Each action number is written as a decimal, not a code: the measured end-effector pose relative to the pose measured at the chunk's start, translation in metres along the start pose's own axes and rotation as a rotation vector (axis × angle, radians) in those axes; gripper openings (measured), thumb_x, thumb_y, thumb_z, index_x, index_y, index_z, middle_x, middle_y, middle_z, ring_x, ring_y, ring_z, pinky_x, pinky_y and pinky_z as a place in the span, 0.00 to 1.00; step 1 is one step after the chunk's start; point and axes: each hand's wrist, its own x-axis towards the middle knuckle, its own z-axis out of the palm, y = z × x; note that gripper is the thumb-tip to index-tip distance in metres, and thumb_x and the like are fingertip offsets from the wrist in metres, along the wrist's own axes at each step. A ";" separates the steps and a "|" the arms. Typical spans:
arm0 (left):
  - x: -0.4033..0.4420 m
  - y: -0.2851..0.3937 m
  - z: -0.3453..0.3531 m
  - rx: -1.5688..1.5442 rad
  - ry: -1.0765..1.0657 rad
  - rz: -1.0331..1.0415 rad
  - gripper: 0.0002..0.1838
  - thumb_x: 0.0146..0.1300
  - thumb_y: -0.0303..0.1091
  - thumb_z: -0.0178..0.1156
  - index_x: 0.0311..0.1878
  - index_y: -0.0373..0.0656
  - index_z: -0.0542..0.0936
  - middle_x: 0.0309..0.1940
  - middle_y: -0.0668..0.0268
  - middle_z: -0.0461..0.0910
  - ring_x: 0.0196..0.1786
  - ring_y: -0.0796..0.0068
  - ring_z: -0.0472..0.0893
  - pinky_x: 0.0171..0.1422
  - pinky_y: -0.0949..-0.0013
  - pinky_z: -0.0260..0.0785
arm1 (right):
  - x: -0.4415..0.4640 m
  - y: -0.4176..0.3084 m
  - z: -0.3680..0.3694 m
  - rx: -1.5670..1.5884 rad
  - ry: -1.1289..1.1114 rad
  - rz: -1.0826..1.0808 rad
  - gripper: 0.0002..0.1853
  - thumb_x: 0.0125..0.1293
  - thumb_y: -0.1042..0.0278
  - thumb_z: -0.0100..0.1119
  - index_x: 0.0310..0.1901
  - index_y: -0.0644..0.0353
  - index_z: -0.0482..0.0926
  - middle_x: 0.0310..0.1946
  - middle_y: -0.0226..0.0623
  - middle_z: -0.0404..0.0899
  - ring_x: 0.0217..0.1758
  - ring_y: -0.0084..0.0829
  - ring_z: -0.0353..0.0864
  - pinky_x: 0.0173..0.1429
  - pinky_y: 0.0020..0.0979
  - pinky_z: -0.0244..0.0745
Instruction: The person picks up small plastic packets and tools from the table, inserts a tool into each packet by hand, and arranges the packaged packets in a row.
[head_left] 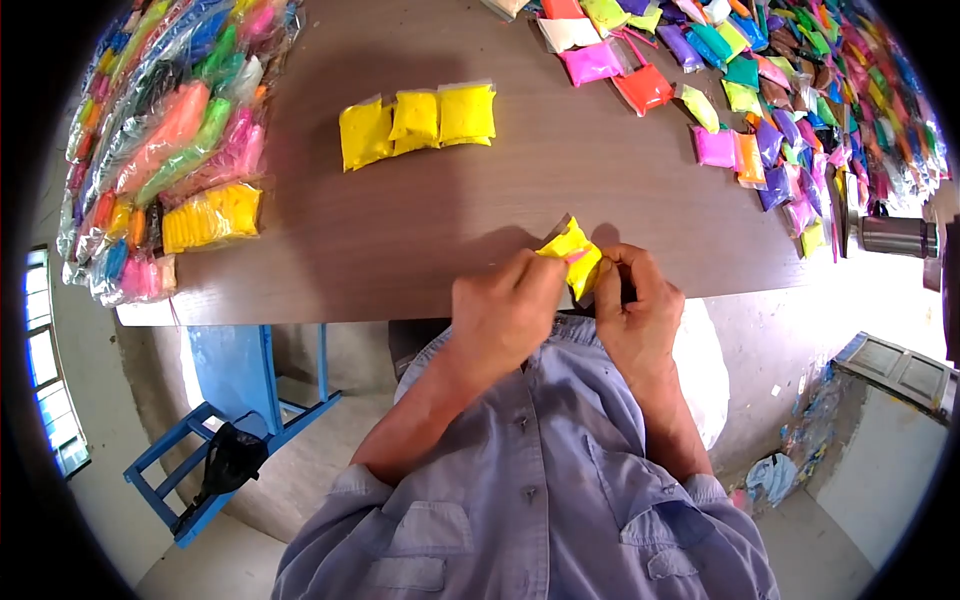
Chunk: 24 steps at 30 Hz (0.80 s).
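Note:
Near the table's front edge, a small yellow packet [574, 250] in clear plastic is held between both hands, with a bit of pink showing on it. My left hand [508, 308] has its fingers closed on the packet's left side. The fingertips of my right hand [637, 305] pinch its right edge. Farther up on the brown table [330, 230], three yellow packets [415, 120] lie side by side in a row.
Long plastic bags of coloured packets [190, 130] are heaped at the left. Many loose coloured packets [716, 146] cover the right side, near a metal cylinder [897, 237]. A blue chair [232, 370] with a black bag [232, 460] stands at lower left.

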 end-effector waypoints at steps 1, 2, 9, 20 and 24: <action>0.002 -0.004 -0.004 0.006 0.006 -0.008 0.06 0.64 0.25 0.71 0.39 0.45 0.83 0.29 0.65 0.82 0.28 0.58 0.84 0.30 0.59 0.75 | -0.001 0.000 0.000 -0.012 0.001 -0.011 0.06 0.68 0.78 0.64 0.45 0.64 0.84 0.28 0.48 0.84 0.28 0.45 0.87 0.37 0.38 0.81; 0.002 -0.011 -0.007 0.005 0.006 -0.009 0.06 0.64 0.25 0.71 0.39 0.45 0.83 0.29 0.65 0.82 0.28 0.58 0.84 0.30 0.59 0.75 | -0.002 0.000 0.000 -0.013 0.000 -0.010 0.06 0.68 0.78 0.64 0.45 0.64 0.84 0.28 0.48 0.84 0.28 0.45 0.87 0.37 0.38 0.81; -0.008 -0.067 -0.057 0.137 0.303 -0.126 0.03 0.68 0.27 0.70 0.40 0.45 0.84 0.31 0.62 0.84 0.28 0.57 0.84 0.31 0.58 0.75 | 0.006 -0.007 -0.002 -0.086 -0.004 -0.154 0.10 0.69 0.79 0.64 0.50 0.60 0.87 0.32 0.44 0.86 0.32 0.46 0.88 0.40 0.38 0.82; -0.038 -0.138 -0.110 0.310 0.499 -0.435 0.03 0.71 0.28 0.69 0.44 0.42 0.85 0.36 0.60 0.85 0.37 0.57 0.86 0.42 0.59 0.78 | 0.011 -0.030 0.003 -0.262 -0.017 -0.437 0.14 0.64 0.79 0.69 0.51 0.65 0.88 0.55 0.48 0.82 0.55 0.50 0.82 0.57 0.43 0.79; -0.037 -0.139 -0.111 0.259 0.459 -0.519 0.05 0.74 0.32 0.68 0.44 0.41 0.85 0.38 0.62 0.87 0.40 0.65 0.86 0.44 0.63 0.79 | -0.006 -0.030 0.015 -0.399 -0.149 -0.367 0.24 0.63 0.69 0.72 0.60 0.68 0.82 0.61 0.53 0.80 0.61 0.54 0.80 0.65 0.50 0.74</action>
